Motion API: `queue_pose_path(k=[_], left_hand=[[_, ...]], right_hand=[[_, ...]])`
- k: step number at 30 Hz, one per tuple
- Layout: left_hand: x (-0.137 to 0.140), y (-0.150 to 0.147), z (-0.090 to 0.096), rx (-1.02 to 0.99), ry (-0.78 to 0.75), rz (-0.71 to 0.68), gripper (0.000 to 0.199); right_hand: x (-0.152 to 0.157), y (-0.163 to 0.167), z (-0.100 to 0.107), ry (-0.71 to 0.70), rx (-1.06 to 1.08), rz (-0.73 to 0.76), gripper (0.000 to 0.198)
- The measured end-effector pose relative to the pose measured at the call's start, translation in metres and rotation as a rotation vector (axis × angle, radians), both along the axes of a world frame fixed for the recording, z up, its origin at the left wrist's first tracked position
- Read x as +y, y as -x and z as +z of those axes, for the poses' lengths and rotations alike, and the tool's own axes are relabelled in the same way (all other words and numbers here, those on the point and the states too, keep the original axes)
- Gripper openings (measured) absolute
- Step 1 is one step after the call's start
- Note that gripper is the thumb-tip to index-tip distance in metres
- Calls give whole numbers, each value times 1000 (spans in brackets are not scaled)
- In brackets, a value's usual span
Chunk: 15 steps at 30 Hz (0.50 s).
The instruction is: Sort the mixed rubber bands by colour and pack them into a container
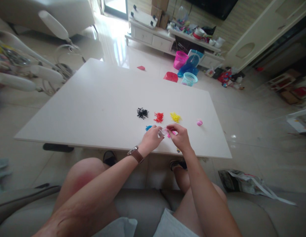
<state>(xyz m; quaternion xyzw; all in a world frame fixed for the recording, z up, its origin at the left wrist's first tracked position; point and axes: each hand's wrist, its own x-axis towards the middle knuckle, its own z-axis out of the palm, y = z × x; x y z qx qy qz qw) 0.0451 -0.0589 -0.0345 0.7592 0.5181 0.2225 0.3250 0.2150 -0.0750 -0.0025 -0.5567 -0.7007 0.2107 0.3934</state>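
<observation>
- A person sits on a grey sofa (143, 204), bare knees at the edge of a white surface (113, 98); a crumpled bag (251, 184) lies at the right.
- The left arm, wearing a watch (136, 154) with a brown strap, reaches forward. The left hand (152, 137) has its fingers curled around a small clear container (162, 132), held tilted just over the near part of the surface.
- The right hand (179, 133) is at the container's right end; I cannot tell whether its fingers pinch the container or something small.
- A pink pile (171, 135) shows partly below the right hand, and a blue pile (148, 127) just beyond the left.
- Farther on, in a row from left to right, are a black pile (142, 113), a red pile (159, 117) and a yellow pile (176, 117) of small strips.
- A round pink object (199, 123) sits apart, to the right.
- On the floor past the surface stand a light blue basket (189, 79) and a pink basket (180, 60).
- Farthest, a white cabinet (150, 39) lines the wall.
</observation>
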Motion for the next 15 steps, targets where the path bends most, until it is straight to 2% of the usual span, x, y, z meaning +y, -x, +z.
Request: queue_pose_path(k=[10, 15], left_hand=[[0, -2, 3, -89, -3, -1, 26], [0, -2, 1, -128, -8, -3, 25]], right_hand=[[-2, 0, 5, -52, -8, -1, 13], [-3, 2, 9, -111, -12, 46, 19]])
